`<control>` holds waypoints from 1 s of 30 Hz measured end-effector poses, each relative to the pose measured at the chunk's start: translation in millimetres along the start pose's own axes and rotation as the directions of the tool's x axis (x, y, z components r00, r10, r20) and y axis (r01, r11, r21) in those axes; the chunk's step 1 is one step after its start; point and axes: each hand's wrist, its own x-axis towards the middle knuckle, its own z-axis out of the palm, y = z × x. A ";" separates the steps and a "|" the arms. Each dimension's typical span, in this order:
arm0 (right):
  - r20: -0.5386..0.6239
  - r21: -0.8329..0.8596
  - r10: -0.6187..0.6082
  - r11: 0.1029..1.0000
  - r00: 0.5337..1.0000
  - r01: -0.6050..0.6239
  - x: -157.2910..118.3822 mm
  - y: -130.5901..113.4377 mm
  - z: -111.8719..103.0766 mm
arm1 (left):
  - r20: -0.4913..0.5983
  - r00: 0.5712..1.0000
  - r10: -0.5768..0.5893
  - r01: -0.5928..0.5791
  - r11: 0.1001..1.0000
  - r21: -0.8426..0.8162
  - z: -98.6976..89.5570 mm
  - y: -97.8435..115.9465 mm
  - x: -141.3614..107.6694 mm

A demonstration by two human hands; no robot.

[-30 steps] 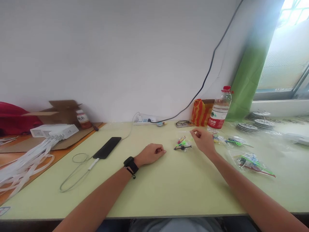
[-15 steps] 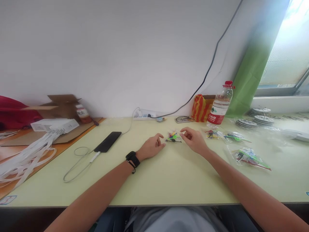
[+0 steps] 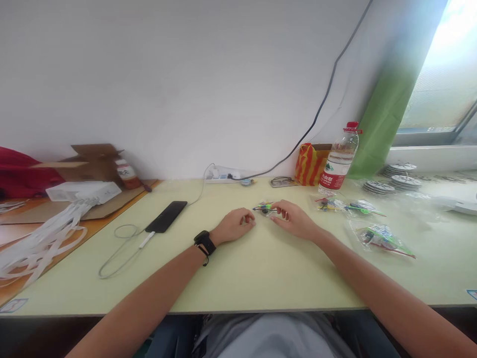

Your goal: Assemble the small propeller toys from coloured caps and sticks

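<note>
A small bunch of colourful plastic parts, with green, blue and dark pieces, lies between my hands on the pale table. My right hand reaches over its right side, index finger touching or just above the parts. The thumb is spread away below, and no held thing shows between the fingers. Just left of the bunch, my left hand rests on the table with loosely curled fingers, thumb and forefinger apart, holding nothing visible. A black watch is on the left wrist.
Bagged coloured parts lie to the right, before stacked white discs. A large water bottle stands beside a striped bag. On the left are a cabled phone, white straps and an open cardboard box.
My right hand has shifted slightly left and down over the parts, its thumb and forefinger parting from a pinch. The coloured bunch is more covered. My left hand has barely moved.
</note>
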 end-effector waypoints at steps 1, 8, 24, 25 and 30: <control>0.017 -0.009 -0.022 1.000 1.000 0.022 -0.7 0.8 1.5 | 0.010 1.000 0.010 -0.010 1.000 0.001 -0.6 0.9 0.1; 0.247 -0.142 -0.021 0.988 0.969 0.057 -4.6 4.6 6.9 | 0.050 0.999 -0.005 0.006 1.000 -0.015 -3.0 3.7 -0.5; 0.134 -0.501 0.430 0.807 0.893 -0.313 0.7 42.5 -0.3 | 0.032 0.996 0.085 -0.088 0.989 0.115 0.6 -3.2 -2.1; 0.197 -0.465 0.382 0.847 0.903 -0.257 -0.2 38.9 0.4 | 0.056 0.996 0.070 -0.078 0.986 0.147 0.7 -3.2 -2.8; 0.440 -0.301 0.230 0.948 0.868 -0.098 -5.8 15.9 7.5 | 0.239 0.968 -0.076 0.002 0.955 0.297 -1.8 2.8 -5.7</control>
